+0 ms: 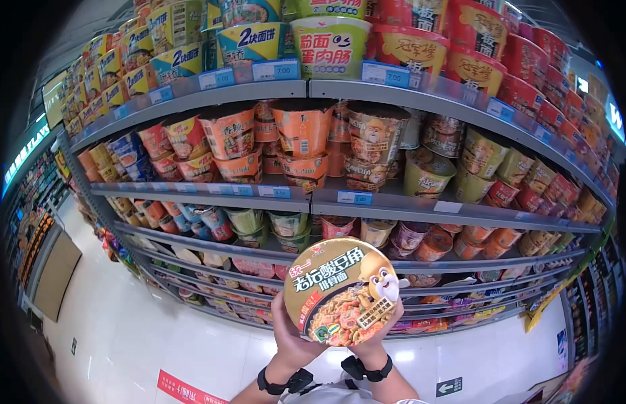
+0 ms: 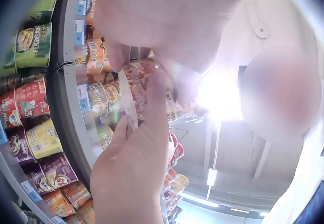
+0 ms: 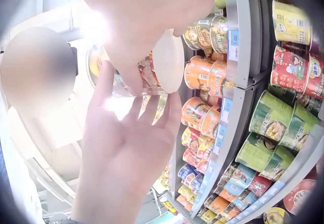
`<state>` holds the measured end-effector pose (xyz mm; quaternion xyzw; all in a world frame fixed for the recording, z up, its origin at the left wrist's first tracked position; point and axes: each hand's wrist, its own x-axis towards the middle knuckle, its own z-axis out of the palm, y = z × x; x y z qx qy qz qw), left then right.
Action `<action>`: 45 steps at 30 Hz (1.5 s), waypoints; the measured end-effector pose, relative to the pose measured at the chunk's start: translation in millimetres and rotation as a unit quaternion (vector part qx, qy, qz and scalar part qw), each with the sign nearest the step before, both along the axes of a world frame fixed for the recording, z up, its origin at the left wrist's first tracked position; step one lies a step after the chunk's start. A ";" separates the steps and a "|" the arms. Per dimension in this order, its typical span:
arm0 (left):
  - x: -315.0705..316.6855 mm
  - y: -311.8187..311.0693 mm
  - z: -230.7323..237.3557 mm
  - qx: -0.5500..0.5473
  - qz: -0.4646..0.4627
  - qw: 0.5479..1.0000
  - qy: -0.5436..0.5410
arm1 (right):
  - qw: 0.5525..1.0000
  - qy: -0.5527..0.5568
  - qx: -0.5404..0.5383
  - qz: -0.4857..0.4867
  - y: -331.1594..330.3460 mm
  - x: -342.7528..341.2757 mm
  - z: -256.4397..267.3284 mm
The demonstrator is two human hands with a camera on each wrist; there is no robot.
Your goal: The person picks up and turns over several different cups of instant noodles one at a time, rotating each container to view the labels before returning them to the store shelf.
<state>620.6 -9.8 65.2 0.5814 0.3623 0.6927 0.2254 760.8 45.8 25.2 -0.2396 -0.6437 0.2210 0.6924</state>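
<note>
A large instant noodle cup [image 1: 341, 289] is held up in front of the shelves, its gold lid with a cartoon face and noodle picture turned to the head camera. My left hand [image 1: 294, 337] grips its left side, and my right hand [image 1: 375, 337] grips its right side. In the head view, the lid hides many of the fingers. Seen in the right wrist view, the cup's white base [image 3: 169, 62] faces the shelving, with fingertips at its edge. Patterned cup wall [image 2: 139, 77] shows between the hands in the left wrist view.
Curved grey shelving [image 1: 421, 205] spans the view ahead, stacked with noodle cups. Orange cups [image 1: 301, 128] stand behind the held one, beside green-gold cups [image 1: 429, 173]. Blue price tags [image 1: 276, 70] line the shelf edges. White tiled floor [image 1: 124, 323] lies below.
</note>
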 end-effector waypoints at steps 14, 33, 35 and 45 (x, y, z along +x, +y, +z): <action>17.8 -4.9 -32.3 -0.148 -0.213 0.897 -0.358 | 0.961 -0.152 0.200 -0.119 -45.5 15.6 54.3; 32.7 37.8 11.0 -0.260 -0.284 0.881 -0.275 | 0.985 -0.080 0.017 0.154 22.3 81.8 64.7; 34.4 43.9 9.8 -0.268 -0.230 0.898 -0.264 | 0.978 0.030 -0.135 0.155 19.5 79.0 68.9; 43.8 54.4 8.5 -0.256 -0.214 0.938 -0.093 | 0.947 0.084 -0.257 0.173 23.0 96.5 75.5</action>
